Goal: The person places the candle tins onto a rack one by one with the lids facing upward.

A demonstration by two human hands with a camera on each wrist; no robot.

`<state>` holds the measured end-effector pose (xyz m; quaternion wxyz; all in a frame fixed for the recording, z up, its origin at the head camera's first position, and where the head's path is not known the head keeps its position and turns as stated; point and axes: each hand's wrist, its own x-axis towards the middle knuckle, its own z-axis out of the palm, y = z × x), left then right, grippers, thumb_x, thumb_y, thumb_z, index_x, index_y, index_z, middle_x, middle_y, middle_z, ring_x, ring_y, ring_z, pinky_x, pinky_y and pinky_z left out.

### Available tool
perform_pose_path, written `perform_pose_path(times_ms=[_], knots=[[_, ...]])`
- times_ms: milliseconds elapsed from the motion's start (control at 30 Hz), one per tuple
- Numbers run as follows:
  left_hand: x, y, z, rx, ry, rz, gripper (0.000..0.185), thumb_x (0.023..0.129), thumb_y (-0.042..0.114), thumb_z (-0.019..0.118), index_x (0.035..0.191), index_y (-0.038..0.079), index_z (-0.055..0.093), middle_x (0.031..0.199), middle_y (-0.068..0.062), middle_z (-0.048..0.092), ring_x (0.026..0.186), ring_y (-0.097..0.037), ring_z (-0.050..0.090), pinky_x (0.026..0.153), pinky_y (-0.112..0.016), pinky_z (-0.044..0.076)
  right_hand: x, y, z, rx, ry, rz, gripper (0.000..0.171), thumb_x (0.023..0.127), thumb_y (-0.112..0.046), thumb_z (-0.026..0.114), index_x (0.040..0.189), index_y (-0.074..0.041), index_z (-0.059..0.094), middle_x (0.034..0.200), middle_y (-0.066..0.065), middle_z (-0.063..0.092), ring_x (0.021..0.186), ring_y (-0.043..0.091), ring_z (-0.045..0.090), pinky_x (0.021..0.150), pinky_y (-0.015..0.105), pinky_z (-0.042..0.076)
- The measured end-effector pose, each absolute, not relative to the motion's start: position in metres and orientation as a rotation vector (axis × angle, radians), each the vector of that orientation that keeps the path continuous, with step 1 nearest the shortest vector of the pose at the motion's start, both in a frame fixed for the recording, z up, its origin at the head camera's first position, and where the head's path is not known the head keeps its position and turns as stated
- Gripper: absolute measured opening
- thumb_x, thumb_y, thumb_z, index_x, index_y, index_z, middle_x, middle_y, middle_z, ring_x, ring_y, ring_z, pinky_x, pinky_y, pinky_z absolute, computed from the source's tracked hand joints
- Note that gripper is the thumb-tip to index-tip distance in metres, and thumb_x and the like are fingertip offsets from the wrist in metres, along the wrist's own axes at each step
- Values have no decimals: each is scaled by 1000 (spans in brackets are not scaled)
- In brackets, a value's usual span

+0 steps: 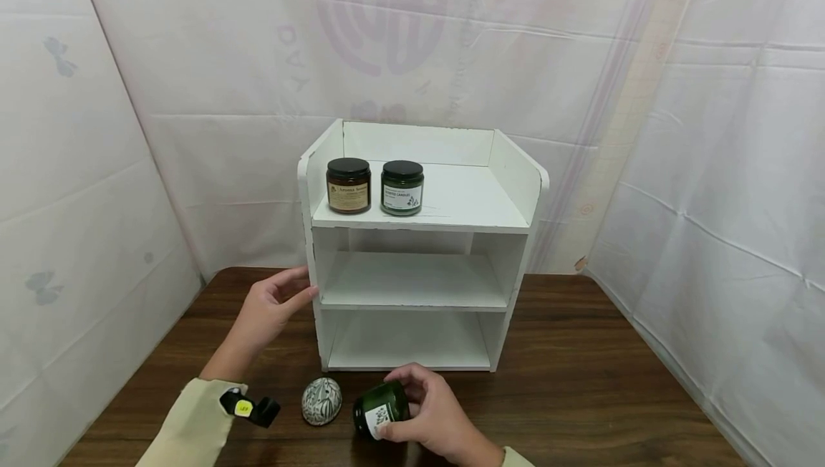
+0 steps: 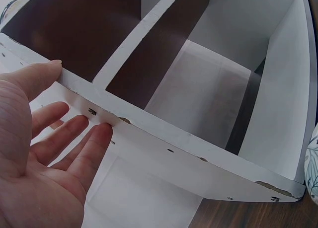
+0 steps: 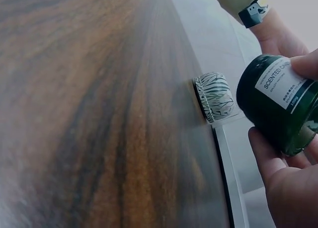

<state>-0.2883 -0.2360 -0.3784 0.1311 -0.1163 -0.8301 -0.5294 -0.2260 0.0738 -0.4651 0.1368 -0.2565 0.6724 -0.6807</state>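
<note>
While the right hand (image 1: 433,410) curls its fingers round one dark green glass candle jar (image 1: 380,410) (tilted, near the table's front edge), the left hand (image 1: 273,306) lies flat, fingers straight, against the white wooden shelf unit's (image 1: 515,252) left side. Two lidded jars, amber (image 1: 348,185) and green (image 1: 402,188), stand on its top tier. One patterned round container (image 1: 321,401) sits beside the held jar.
</note>
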Motion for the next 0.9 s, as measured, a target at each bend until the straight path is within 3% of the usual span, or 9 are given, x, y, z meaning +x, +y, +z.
perform_pose_path(times_ms=[467, 900], knots=[[-288, -236, -379, -348, -2403, -1550, 53, 99, 33, 70, 144, 9, 59, 132, -17, 68, 105, 5, 62, 85, -18, 54, -225, 73, -465, -687, 1845, -1984, 55, 74, 4, 80, 125, 6, 60, 124, 13, 62, 96, 23, 73, 77, 30, 62], [-289, -236, -380, -366, -2392, -1554, 52, 99, 31, 70, 144, 9, 59, 132, -17, 68, 106, 6, 63, 85, -17, 53, -227, 75, -465, -723, 1811, -1998, 52, 79, 0, 81, 128, 3, 63, 124, 14, 66, 99, 23, 74, 76, 34, 62]])
